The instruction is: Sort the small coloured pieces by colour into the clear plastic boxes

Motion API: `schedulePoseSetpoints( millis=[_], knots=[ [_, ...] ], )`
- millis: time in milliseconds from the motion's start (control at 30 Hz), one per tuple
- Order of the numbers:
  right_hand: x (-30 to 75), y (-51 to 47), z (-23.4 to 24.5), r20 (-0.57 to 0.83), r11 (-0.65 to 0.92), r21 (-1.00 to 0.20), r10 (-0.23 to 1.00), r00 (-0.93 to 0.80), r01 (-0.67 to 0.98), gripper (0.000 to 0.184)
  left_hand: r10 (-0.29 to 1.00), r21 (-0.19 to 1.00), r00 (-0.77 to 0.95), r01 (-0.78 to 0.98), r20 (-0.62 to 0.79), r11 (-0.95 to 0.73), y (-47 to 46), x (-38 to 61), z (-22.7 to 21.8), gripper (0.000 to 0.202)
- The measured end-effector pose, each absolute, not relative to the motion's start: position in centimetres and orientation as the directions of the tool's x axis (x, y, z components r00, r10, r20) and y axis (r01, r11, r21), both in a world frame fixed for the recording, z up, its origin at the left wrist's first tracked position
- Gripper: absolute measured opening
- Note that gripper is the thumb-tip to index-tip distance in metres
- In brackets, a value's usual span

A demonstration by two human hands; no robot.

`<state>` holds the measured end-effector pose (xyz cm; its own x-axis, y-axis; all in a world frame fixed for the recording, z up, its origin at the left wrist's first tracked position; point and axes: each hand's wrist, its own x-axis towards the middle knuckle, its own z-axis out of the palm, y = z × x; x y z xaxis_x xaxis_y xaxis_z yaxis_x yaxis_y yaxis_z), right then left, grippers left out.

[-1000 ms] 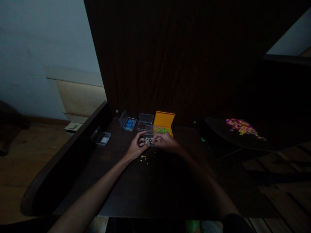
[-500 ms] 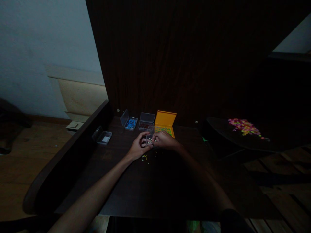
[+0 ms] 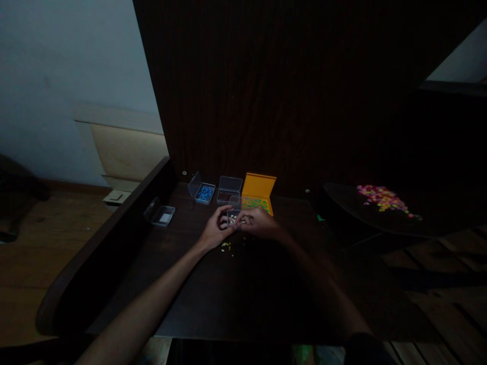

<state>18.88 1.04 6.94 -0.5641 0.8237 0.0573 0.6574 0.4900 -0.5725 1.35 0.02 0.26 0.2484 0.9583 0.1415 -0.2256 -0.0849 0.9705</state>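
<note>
On a dark wooden table [image 3: 236,294] my left hand [image 3: 214,232] and my right hand [image 3: 259,223] meet around a small clear plastic box [image 3: 233,218] with pale beads inside. Both hands have their fingers curled on the box, the left at its left side, the right at its right side. A few loose yellowish beads [image 3: 225,247] lie on the table just below the hands.
Behind the hands stand a clear box of blue beads [image 3: 204,193], a clear box of dark beads [image 3: 229,190] and an open yellow box [image 3: 258,194]. Another open clear box [image 3: 163,215] lies at the left edge. A heap of pink and yellow beads [image 3: 381,197] is on a dark surface at right.
The hands have drawn closer together on the small clear box; the view has shifted slightly. The other boxes have stayed put.
</note>
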Motion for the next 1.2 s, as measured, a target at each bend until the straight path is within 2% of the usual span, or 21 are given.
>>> schedulePoseSetpoints(
  millis=[67,133,233,333,500,667,800,867,933,1000,1100,1200],
  knots=[
    [19.0,-0.3,6.7,0.066,0.503,-0.650,0.784,-0.617,0.570,0.015,0.963,0.969,0.224,-0.227,0.149,-0.097,0.1,1.3,0.1,0.061],
    [19.1,-1.6,6.2,0.061,0.541,-0.662,0.730,-0.681,0.520,0.013,0.967,0.966,0.208,-0.238,0.150,-0.098,0.2,1.3,-0.1,0.059],
    [19.1,-3.1,5.0,-0.016,0.560,-0.614,0.696,-0.718,0.556,0.013,0.970,0.966,0.200,-0.242,0.140,-0.090,0.2,1.4,-0.3,0.059],
    [19.0,-3.9,3.7,-0.060,0.554,-0.557,0.716,-0.696,0.618,0.017,0.968,0.969,0.207,-0.230,0.139,-0.090,0.1,1.4,-0.2,0.058],
    [18.6,-4.2,2.4,-0.068,0.523,-0.489,0.775,-0.628,0.698,0.021,0.967,0.969,0.211,-0.230,0.145,-0.095,0.1,1.3,-0.2,0.057],
    [18.1,-4.5,1.6,-0.067,0.534,-0.457,0.777,-0.626,0.711,0.014,0.964,0.965,0.219,-0.242,0.154,-0.099,0.3,1.3,-0.5,0.058],
    [18.5,-4.2,2.5,-0.004,0.546,-0.515,0.770,-0.638,0.661,0.012,0.964,0.965,0.217,-0.243,0.151,-0.096,0.2,1.3,-0.4,0.059],
    [19.1,-3.6,3.6,0.069,0.533,-0.587,0.783,-0.619,0.609,0.012,0.965,0.967,0.217,-0.240,0.145,-0.092,0.2,1.3,-0.2,0.060],
    [19.6,-2.7,4.9,0.147,0.531,-0.608,0.806,-0.574,0.590,0.014,0.964,0.968,0.228,-0.239,0.138,-0.082,0.1,1.3,0.0,0.061],
    [19.9,-1.6,5.9,0.171,0.517,-0.577,0.833,-0.526,0.632,0.015,0.960,0.968,0.251,-0.242,0.127,-0.065,-0.1,1.3,0.3,0.062],
    [20.0,0.0,6.6,0.090,0.470,-0.495,0.865,-0.494,0.731,0.012,0.952,0.968,0.282,-0.247,0.121,-0.049,-0.2,1.3,0.5,0.063],
    [19.7,1.0,6.4,0.032,0.488,-0.426,0.850,-0.526,0.762,0.012,0.948,0.967,0.293,-0.250,0.124,-0.049,-0.3,1.3,0.5,0.062]
  ],
)
